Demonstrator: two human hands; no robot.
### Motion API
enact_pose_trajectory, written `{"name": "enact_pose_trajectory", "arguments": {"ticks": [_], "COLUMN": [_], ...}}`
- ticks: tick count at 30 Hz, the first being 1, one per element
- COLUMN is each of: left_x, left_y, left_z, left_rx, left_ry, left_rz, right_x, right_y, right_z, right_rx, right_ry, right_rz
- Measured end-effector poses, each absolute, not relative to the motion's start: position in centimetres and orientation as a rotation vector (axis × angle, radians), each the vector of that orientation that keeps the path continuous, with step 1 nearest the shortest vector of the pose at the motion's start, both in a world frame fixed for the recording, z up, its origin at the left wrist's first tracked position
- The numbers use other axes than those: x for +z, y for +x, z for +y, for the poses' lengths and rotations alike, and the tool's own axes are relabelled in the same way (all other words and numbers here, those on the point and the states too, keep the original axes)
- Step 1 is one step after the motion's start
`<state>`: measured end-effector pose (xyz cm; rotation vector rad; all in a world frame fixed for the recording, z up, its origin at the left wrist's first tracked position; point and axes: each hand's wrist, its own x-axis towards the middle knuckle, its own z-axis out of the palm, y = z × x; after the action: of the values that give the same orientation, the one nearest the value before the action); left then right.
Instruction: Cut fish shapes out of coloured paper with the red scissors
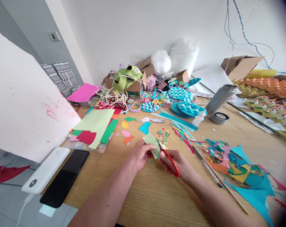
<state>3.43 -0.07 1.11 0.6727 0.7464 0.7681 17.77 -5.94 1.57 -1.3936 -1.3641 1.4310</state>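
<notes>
Holding scissors, left hand pinching green paper

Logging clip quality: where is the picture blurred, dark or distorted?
Head view, centre: left hand, right hand and red scissors look fairly sharp; head view, right side: edge darkened and blurred; head view overall: soft light, with wide-angle stretching towards the borders.

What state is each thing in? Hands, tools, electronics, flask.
Left hand: closed on green paper piece
Right hand: closed on scissors
Green paper piece: held up off table
Scissors: blades at paper; opening unclear
Flask: standing, uncapped
Flask cap: off, beside flask
Phone: face up, screen dark
Power bank: cable plugged in
</notes>
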Motion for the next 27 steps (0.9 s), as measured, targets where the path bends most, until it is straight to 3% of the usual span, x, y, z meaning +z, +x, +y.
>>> {"name": "enact_pose_trajectory", "arguments": {"ticks": [27], "left_x": [2.2], "left_y": [3.4], "left_z": [-0.5], "left_rx": [0.837], "left_ry": [0.776], "left_rz": [0.795], "right_x": [2.6], "right_y": [17.6], "right_z": [-6.4], "right_rx": [1.547], "right_ry": [-1.339], "right_rz": [-1.375]}}
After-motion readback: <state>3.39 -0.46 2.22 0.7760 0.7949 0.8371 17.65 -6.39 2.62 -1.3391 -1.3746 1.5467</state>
